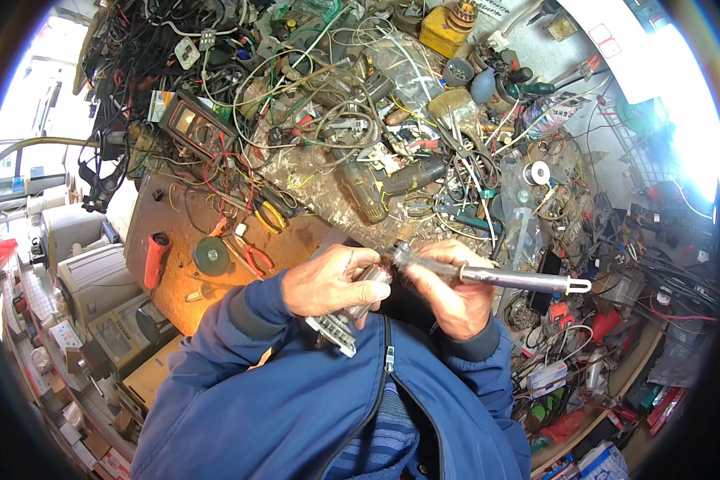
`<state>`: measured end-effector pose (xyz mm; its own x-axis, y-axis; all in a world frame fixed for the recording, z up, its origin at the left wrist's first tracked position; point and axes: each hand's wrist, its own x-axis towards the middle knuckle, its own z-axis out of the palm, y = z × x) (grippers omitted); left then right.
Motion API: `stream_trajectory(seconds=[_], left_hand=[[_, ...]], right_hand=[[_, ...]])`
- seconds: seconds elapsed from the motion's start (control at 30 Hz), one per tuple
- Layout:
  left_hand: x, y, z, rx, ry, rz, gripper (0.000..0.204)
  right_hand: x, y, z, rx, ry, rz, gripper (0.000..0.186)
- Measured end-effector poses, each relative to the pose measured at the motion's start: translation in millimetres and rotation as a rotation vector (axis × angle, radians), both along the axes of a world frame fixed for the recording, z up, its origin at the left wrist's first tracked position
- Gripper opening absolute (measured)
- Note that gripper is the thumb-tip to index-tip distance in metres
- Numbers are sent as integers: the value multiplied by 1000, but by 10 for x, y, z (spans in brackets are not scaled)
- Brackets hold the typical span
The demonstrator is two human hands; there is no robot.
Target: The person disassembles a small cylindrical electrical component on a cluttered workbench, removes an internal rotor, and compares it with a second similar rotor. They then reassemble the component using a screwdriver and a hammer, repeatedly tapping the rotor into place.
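My left hand (pixel 324 284) is closed around a small grey metal part with a red spot near its end (pixel 374 282). A grey toothed or slotted bracket (pixel 333 333) juts out below that hand; whether it joins the metal part I cannot tell. My right hand (pixel 460 302) is wrapped round a long rod-shaped tool (pixel 508 278), with a ribbed, spring-like section towards the left and a dark tube ending in a pale loop on the right. Its left end comes close to the part in my left hand; whether they touch is unclear. Both hands are in front of my jacket.
On the brown board lie red-handled pliers (pixel 256 258), a round green disc (pixel 211 256) and a red cylinder (pixel 158 260). Beyond are a multimeter (pixel 197 124), a cordless drill (pixel 364 188), scissors (pixel 460 144) and tangled wires. Cluttered parts (pixel 568 344) crowd the right side.
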<state>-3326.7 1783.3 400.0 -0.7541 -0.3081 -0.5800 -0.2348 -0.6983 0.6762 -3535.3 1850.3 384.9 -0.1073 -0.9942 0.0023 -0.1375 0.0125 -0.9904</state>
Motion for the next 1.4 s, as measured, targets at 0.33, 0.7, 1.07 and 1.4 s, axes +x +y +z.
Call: stream_trajectory(seconds=[0.33,0.7,1.07,1.4], left_hand=[[109,-288,-44,-89,7,-80,31],[149,-404,-82,-26,32,-60,29],[177,-419,-126,-37,68,-58,30],[224,-389,-168,-213,36,-166,32]], right_hand=[[102,-197,-88,-24,189,-90,13],[169,-266,5,-62,168,-70,15],[333,-242,50,-331,410,-102,28],[381,-211,89,-323,381,-130,29]])
